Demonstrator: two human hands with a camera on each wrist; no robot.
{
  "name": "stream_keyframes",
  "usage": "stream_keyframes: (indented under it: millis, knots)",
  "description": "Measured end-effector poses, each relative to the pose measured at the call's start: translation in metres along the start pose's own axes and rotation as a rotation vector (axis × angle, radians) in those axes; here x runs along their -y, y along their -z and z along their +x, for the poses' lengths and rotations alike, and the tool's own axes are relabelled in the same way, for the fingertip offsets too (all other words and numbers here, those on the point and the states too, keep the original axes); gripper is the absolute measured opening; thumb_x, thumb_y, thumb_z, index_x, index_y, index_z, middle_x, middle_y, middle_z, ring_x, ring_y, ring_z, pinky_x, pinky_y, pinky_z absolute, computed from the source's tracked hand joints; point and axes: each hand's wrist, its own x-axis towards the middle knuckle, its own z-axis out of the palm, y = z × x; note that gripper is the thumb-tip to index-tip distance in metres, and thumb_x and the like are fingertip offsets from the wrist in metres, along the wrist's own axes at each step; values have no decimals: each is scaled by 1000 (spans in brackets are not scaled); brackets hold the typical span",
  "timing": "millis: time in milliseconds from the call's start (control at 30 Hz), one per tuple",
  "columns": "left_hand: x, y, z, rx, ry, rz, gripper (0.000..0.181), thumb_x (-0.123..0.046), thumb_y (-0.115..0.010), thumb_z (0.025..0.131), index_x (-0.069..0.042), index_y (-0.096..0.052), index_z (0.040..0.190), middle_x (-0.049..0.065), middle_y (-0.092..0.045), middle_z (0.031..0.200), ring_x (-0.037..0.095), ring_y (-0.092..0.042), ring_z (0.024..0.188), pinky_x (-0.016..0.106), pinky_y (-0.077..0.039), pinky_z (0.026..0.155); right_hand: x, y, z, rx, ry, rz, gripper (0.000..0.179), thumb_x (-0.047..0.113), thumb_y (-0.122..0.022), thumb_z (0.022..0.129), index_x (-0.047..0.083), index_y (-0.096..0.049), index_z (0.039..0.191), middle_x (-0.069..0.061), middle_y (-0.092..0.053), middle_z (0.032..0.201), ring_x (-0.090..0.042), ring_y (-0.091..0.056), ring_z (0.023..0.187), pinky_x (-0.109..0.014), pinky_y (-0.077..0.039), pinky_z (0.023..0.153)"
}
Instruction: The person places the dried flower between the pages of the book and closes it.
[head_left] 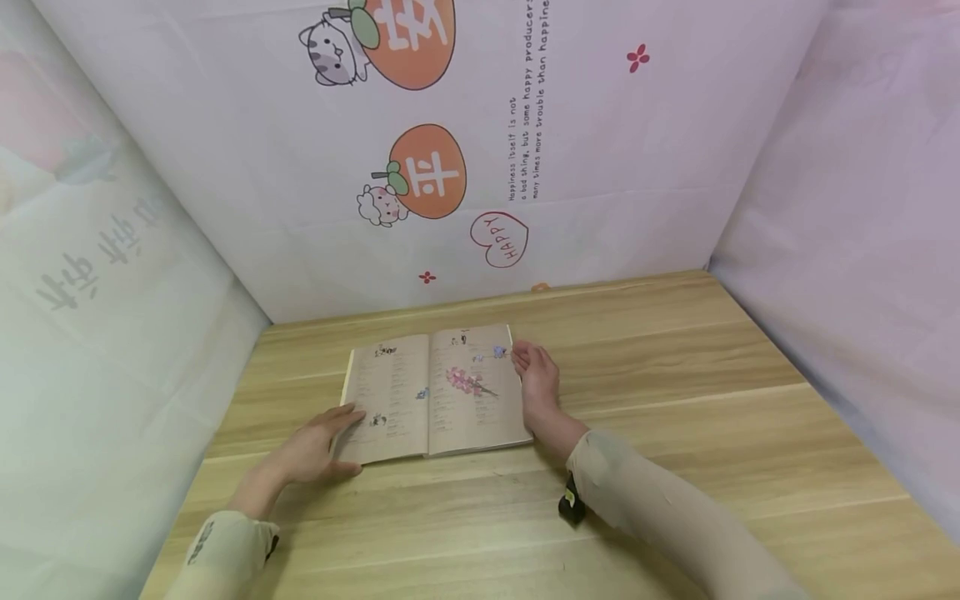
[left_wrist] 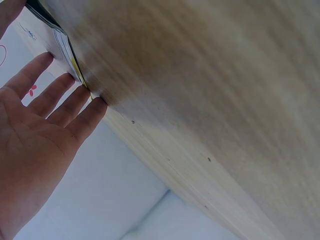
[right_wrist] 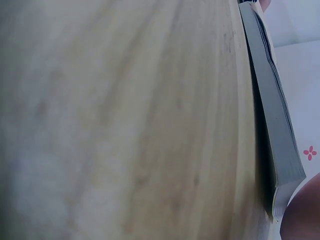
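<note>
Sleeve [head_left: 675,508] | left grip [head_left: 310,446] released, touching open book [head_left: 412,400] | right grip [head_left: 542,387] beside it, cannot tell | backdrop [head_left: 600,167]: "HAPPY"

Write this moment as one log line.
illustrated book: open on wooden table; left hand: touching its left edge; right hand: at its right edge

The beige left sleeve [head_left: 228,543] has dark marks [head_left: 201,540]; the right sleeve [head_left: 667,504], a black-and-yellow attachment [head_left: 572,508].
</note>
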Motion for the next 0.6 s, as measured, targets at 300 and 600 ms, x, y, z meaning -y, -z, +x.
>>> stream_keyframes:
  millis: [300,600]
  knots:
    - [3,-1,1,1,-1,1,89,-41,-83,77,-7,-45,149,23,-35,159,49,-37,142,63,-35,114,0,-1,-2,10,-26,-52,41,26,-38,106,0,-59,130,-18,-60,137,-27,-58,131,-36,-45,114]
    - [0,0,1,4,2,-11,89,-43,-83,77,-6,-46,149,24,-35,159,50,-36,142,64,-35,113,1,-2,-4,12,-33,-80,41,28,-38,106,2,-60,130,-15,-61,136,-25,-58,130,-35,-45,114]
